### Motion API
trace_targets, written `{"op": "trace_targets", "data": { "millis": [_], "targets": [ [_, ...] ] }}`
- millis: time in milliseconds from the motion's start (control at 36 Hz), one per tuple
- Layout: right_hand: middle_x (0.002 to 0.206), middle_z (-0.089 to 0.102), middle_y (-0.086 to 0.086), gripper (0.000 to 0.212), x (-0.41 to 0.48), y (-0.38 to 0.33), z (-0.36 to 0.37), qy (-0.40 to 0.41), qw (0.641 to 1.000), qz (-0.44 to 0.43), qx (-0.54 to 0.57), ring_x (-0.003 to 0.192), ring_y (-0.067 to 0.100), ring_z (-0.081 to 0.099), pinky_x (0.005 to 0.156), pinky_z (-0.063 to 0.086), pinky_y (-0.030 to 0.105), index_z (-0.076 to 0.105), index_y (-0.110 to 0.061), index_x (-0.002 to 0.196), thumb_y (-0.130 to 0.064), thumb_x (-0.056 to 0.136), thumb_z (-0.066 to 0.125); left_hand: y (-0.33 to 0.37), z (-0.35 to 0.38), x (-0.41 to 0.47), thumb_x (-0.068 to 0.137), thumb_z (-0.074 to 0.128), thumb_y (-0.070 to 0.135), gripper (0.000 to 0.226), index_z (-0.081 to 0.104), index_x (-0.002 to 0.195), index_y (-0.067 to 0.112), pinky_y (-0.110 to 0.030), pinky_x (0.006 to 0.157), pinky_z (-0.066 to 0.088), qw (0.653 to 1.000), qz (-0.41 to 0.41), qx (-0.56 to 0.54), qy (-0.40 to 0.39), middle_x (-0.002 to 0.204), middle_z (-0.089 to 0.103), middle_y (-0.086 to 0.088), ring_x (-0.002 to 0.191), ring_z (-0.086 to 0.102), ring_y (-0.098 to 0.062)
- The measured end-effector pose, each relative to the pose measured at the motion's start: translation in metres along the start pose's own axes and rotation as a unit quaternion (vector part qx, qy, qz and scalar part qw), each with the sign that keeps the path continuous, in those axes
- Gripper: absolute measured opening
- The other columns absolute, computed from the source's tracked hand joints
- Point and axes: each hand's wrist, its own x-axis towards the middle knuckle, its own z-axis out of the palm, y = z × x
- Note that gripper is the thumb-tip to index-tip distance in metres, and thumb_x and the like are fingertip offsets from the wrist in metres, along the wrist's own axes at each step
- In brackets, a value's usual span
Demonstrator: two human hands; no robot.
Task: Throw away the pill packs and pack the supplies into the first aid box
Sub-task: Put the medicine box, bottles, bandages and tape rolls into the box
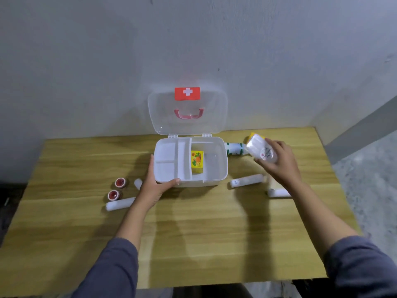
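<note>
The white first aid box [214, 179] stands open at the table's back middle, its clear lid [187, 123] leaning upright against the wall. A white divider tray fills its left half, and a yellow carton [197, 161] lies in the right half. My left hand [154, 183] grips the box's front left corner. My right hand [277, 162] holds a clear white packet [258, 150] above the table, right of the box. A white and green bottle [235, 149] lies behind that packet.
Two small red-capped jars [120, 183] [113, 195] and two white rolls [119, 203] [138, 183] lie left of the box on the wooden table [193, 244]. Two more white rolls [247, 180] [279, 192] lie to the right. A yellow item [251, 135] sits behind the packet.
</note>
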Motion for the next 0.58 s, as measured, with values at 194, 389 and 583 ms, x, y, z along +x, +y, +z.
{"op": "trace_targets", "data": {
  "millis": [194,389,583],
  "targets": [
    [0.124,0.057,0.007,0.07,0.007,-0.081,0.029,-0.137,0.975,-0.163,-0.062,0.114,0.027,0.05,0.094,0.041,0.038,0.05,-0.017,0.13,-0.036,0.068,0.077,-0.001,-0.003,0.0,0.043,0.083,0.052,0.134,0.005,0.15,0.031,-0.037,0.114,0.03,1.0,-0.002,0.02,-0.007,0.156,0.024,0.005,0.14,0.028,-0.013],
    [0.131,0.053,0.005,0.07,0.012,-0.119,0.076,-0.195,0.94,-0.192,-0.206,0.12,0.025,0.043,0.097,0.035,0.037,0.045,-0.015,0.132,-0.033,0.069,0.073,-0.005,-0.002,0.002,0.057,0.084,0.035,0.117,0.012,0.149,0.029,-0.032,0.111,0.031,0.999,0.038,0.01,-0.013,0.153,0.029,0.005,0.139,0.031,-0.012],
    [0.131,0.054,0.006,0.067,0.012,-0.132,0.107,-0.2,0.962,-0.145,-0.119,0.121,0.025,0.046,0.1,0.037,0.037,0.047,-0.016,0.131,-0.031,0.071,0.074,-0.003,-0.002,0.002,0.058,0.082,0.031,0.095,0.021,0.128,0.055,-0.019,0.098,0.036,0.998,0.069,0.012,-0.009,0.136,0.04,0.018,0.128,0.039,-0.002]
  ]
}}
